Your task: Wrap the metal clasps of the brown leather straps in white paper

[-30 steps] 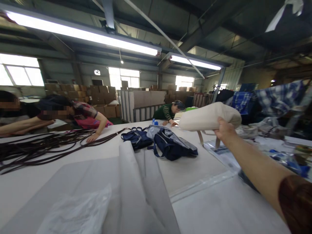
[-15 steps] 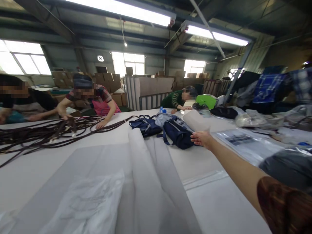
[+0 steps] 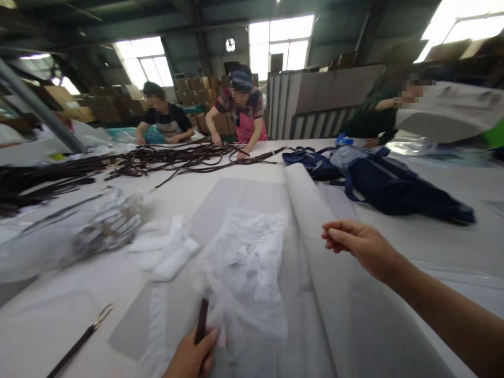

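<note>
Under left hand (image 3: pixel 191 358), crinkly clear plastic bag (image 3: pixel 252 273), dark strap (image 3: pixel 202 321).

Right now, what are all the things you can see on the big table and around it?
Dark brown leather straps: a big tangled pile, far left of the table.
Single dark brown strap with metal clasp: one, near left edge.
Crinkly clear plastic bag: one, near middle.
Grey fabric roll: one, middle, running away from the camera.
Navy blue bags: a heap, count unclear, far right.
White folded pads: a few, left of the plastic bag.
White table: one, under everything.
Other people: three, at the far side.
Brown cardboard boxes: many, by the windows.
Left hand: bottom edge, holding a dark brown strap end.
Right hand: empty, fingers curled, over the roll.
</note>
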The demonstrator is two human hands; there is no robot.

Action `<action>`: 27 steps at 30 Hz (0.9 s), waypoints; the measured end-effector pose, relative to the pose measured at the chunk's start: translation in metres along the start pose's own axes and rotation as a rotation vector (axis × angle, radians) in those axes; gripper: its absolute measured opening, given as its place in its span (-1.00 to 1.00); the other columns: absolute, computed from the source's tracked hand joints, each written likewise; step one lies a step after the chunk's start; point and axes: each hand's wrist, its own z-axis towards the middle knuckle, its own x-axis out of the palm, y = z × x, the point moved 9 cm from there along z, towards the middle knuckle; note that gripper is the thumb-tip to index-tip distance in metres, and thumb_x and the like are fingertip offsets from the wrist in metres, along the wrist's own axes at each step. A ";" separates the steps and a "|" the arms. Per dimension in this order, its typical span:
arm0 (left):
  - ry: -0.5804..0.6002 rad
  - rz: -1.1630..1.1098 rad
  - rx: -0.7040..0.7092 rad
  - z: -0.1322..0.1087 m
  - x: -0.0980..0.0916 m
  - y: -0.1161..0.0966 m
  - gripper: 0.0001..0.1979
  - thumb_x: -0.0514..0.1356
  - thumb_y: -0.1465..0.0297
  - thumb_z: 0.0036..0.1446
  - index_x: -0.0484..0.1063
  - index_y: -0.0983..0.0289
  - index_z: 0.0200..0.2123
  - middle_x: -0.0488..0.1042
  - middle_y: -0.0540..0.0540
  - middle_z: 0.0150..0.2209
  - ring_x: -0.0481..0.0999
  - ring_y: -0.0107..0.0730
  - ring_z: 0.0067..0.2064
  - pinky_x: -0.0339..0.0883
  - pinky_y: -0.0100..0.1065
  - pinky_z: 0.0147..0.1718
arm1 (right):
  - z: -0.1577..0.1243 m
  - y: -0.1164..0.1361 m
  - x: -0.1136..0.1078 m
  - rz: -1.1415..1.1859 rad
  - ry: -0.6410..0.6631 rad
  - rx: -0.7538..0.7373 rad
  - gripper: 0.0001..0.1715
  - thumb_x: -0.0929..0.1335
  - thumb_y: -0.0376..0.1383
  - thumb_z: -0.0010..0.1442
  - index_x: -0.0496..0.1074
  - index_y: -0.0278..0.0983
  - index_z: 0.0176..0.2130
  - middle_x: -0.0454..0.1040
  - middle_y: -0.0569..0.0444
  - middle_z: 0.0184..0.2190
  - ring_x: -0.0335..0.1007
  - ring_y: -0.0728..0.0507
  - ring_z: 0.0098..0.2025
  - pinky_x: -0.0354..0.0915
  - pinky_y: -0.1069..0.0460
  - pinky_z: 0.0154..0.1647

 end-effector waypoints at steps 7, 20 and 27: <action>0.249 -0.303 0.125 -0.010 -0.023 -0.023 -0.34 0.40 -0.07 -0.18 0.49 0.42 -0.26 0.13 -0.17 -0.74 -0.04 -0.67 -0.70 -0.22 -0.52 -0.71 | -0.151 -0.036 0.236 -0.167 0.646 0.018 -0.61 0.33 -0.06 0.20 0.57 -0.26 -0.18 0.57 0.01 -0.34 0.47 -0.15 -0.28 0.35 -0.02 -0.27; 0.260 -0.540 0.302 -0.089 -0.069 0.034 -0.46 0.46 0.16 -0.18 0.44 0.38 -0.21 0.54 0.10 -0.36 0.12 -0.73 -0.66 -0.16 -0.54 -0.72 | -0.265 -0.074 0.327 -0.329 0.654 -0.262 -0.67 0.34 -0.17 0.18 0.45 -0.28 -0.54 0.29 0.13 -0.54 0.24 -0.05 -0.43 0.18 -0.01 -0.33; 0.210 -0.446 0.421 -0.118 -0.086 0.053 -0.59 0.38 0.17 -0.05 0.45 0.35 -0.24 0.36 -0.06 -0.62 0.14 -0.62 -0.65 -0.14 -0.54 -0.71 | -0.311 -0.072 0.318 -0.279 0.746 -0.208 -0.49 0.48 -0.09 -0.02 0.54 -0.29 -0.10 0.49 0.05 -0.26 0.30 -0.08 -0.32 0.21 0.02 -0.31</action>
